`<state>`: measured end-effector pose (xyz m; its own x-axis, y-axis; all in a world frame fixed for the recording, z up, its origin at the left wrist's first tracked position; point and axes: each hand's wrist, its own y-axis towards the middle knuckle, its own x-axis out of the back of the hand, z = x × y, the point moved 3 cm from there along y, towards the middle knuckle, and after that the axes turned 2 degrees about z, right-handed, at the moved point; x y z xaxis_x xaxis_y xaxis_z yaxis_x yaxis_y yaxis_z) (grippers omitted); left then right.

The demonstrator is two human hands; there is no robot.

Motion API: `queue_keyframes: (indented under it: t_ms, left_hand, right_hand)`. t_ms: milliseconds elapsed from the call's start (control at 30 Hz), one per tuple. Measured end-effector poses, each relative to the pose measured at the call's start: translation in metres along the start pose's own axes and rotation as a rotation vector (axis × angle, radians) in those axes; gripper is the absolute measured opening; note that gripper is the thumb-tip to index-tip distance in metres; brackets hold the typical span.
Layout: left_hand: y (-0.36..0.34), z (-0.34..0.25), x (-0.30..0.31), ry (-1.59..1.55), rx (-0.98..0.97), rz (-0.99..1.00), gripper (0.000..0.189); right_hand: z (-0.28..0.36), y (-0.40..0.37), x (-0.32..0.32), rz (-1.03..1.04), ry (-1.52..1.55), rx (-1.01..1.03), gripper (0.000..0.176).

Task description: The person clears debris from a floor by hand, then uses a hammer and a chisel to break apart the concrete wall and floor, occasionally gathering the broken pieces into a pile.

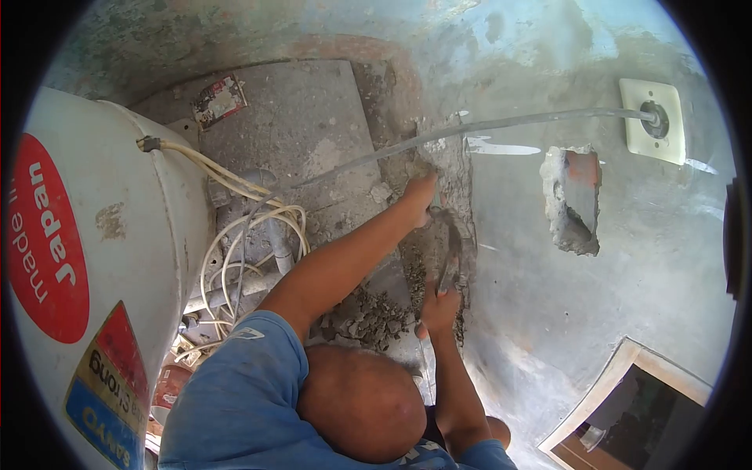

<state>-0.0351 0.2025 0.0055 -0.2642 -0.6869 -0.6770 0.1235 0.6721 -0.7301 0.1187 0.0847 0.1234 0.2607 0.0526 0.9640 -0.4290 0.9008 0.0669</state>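
My left hand (421,196) is stretched forward, closed, by the broken-up strip at the wall's foot. What it grips, if anything, is hidden. My right hand (441,308) is wrapped round the handle of what looks like a hammer (453,243). The dark, curved upper end of this tool lies close to my left fingers. Beneath both hands runs a rough trench (415,270) of chipped concrete along the wall. Loose rubble (364,317) is heaped to the left of my right hand. A bare, rounded knee (360,403) shows between my arms.
A large white drum-shaped appliance (117,204) stands at left, with coiled pale cables (223,258) beside it. A grey cable (501,123) crosses above my hands to a wall socket (654,120). The wall has a chiselled hole (553,205) and a framed opening (638,360) lower right.
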Motion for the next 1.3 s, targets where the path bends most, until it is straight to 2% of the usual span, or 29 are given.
queue_keyframes:
  t_ms: [33,100,167,200,267,333,367,400,467,500,533,600,667,700,733,800,833,900,933,1000,1033,1100,1133,1200,1233,1267,1300]
  left_hand:
    - [-0.002,-0.007,0.0,0.039,0.027,-0.006,0.026]
    - [-0.011,0.01,0.005,0.067,0.108,-0.038,0.026]
    - [-0.004,-0.004,-0.003,0.062,0.081,-0.1,0.026]
    - [-0.003,0.002,-0.002,0.062,0.093,-0.104,0.026]
    - [0.004,-0.002,-0.001,0.076,0.081,-0.045,0.028]
    - [0.006,-0.001,0.0,0.014,0.084,-0.042,0.029]
    - [0.006,0.001,-0.002,-0.037,0.091,-0.035,0.03]
    - [0.006,0.004,-0.003,-0.034,0.088,-0.022,0.03]
    - [0.009,-0.003,0.001,0.243,0.019,0.033,0.031]
    - [0.011,-0.003,0.0,0.229,0.021,0.028,0.031]
    - [0.004,0.008,-0.002,0.14,0.077,0.007,0.032]
    - [0.007,-0.009,-0.005,0.061,0.065,-0.016,0.032]
    - [0.005,0.0,-0.004,0.032,0.065,0.014,0.034]
    - [0.005,-0.001,-0.004,0.032,0.063,0.016,0.034]
    - [0.004,-0.001,-0.003,0.036,0.078,0.02,0.033]
    - [0.008,0.002,-0.005,0.043,0.087,0.037,0.033]
    - [0.01,0.009,-0.002,0.101,0.06,0.032,0.033]
    - [0.025,0.008,-0.002,0.159,0.02,0.025,0.033]
    - [0.021,0.017,-0.004,0.103,0.103,-0.017,0.033]
    - [0.02,0.002,-0.015,0.062,0.124,-0.046,0.032]
    - [0.019,0.003,-0.016,0.074,0.078,-0.049,0.033]
    - [0.018,0.009,-0.015,0.084,0.044,-0.059,0.033]
    - [0.018,0.009,-0.015,0.084,0.045,-0.082,0.033]
    - [0.015,0.008,-0.012,0.085,0.048,-0.106,0.032]
    - [0.014,0.007,-0.013,0.068,0.04,-0.082,0.032]
    - [0.012,0.007,-0.015,0.051,0.035,-0.053,0.032]
    - [0.009,0.005,-0.017,0.053,0.029,-0.042,0.032]
  right_hand:
    - [-0.005,0.003,-0.008,0.148,0.102,-0.343,0.018]
    - [0.011,0.004,0.025,0.032,0.183,-0.373,0.015]
    - [0.051,0.016,0.074,-0.179,0.624,-0.095,0.017]
    - [0.075,0.034,0.1,-0.142,0.811,0.2,0.026]
    - [0.071,0.056,0.115,0.157,0.988,0.876,0.024]
    - [0.044,0.019,0.054,-0.233,0.335,0.579,0.021]
    - [-0.005,0.013,0.005,0.054,0.18,0.199,0.01]
    - [-0.043,0.007,-0.028,0.325,0.022,-0.183,0.009]
    - [-0.026,0.01,-0.023,0.269,0.082,-0.151,0.01]
    - [-0.017,0.005,-0.011,0.251,0.13,-0.139,0.019]
    - [-0.01,-0.013,0.011,0.272,0.118,-0.174,0.019]
    - [0.018,0.0,0.041,-0.007,0.192,0.073,0.026]
    - [0.04,0.01,0.061,-0.09,0.822,0.23,0.032]
    - [0.042,0.014,0.053,-0.111,0.863,0.287,0.037]
    - [0.027,0.012,0.034,-0.112,0.86,0.287,0.037]
    - [-0.018,0.008,-0.021,0.22,0.084,-0.033,0.038]
    - [-0.014,0.005,-0.017,0.215,0.083,-0.039,0.038]
    - [-0.019,0.002,-0.015,0.361,0.128,-0.423,0.021]
    - [-0.022,-0.016,-0.007,0.37,0.115,-0.456,0.021]
    - [-0.01,-0.007,-0.003,-0.022,-0.037,0.051,0.036]
    - [-0.001,-0.006,0.007,-0.023,-0.032,0.053,0.036]
    - [0.012,-0.008,0.035,0.068,0.497,-0.464,0.037]
    - [0.015,-0.008,0.041,0.075,0.499,-0.466,0.037]
    - [0.025,-0.005,0.056,-0.073,0.657,-0.109,0.037]
    - [0.017,-0.005,0.045,-0.111,0.596,-0.028,0.034]
    - [-0.001,-0.007,0.023,-0.116,0.592,-0.028,0.034]
    - [-0.023,-0.004,-0.008,-0.011,0.347,-0.064,0.033]
